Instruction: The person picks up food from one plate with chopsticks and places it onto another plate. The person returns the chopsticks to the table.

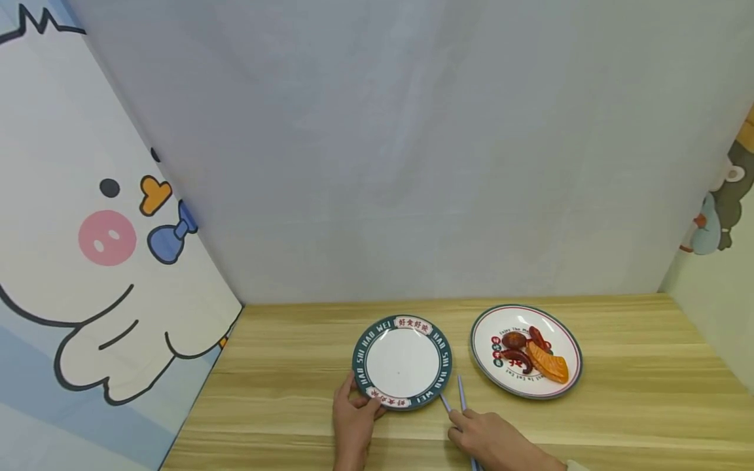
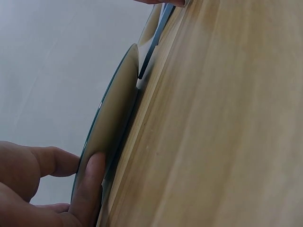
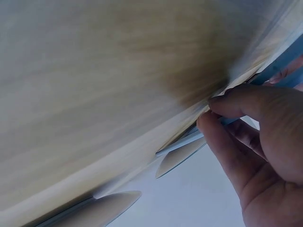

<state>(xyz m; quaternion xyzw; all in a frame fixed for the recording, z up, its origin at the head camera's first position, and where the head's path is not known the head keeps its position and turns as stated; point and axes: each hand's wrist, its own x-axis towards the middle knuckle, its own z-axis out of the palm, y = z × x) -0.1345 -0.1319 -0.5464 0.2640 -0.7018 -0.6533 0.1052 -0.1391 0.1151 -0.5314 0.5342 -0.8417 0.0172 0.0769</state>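
Note:
My left hand (image 1: 353, 418) pinches the near-left rim of a white plate (image 1: 403, 363) with a dark green lettered border. In the left wrist view, fingers lie on both sides of that plate (image 2: 111, 109). To the right, my right hand (image 1: 485, 435) holds a pair of light blue chopsticks (image 1: 462, 392), pinched between thumb and fingers; their tips point away from me, just beside the green-bordered plate. The right wrist view shows the chopsticks (image 3: 180, 143) low over the wood, partly hidden by the fingers.
Another white plate (image 1: 562, 337), thin-rimmed, sits at the right. It bears an orange salmon-like slice (image 1: 548, 363), a brown roundish piece (image 1: 514, 340) and dark red curved pieces (image 1: 517, 358). A pale curtain (image 1: 412, 163) backs the wooden table (image 1: 283, 373); a cartoon-printed panel (image 1: 71, 196) borders the left.

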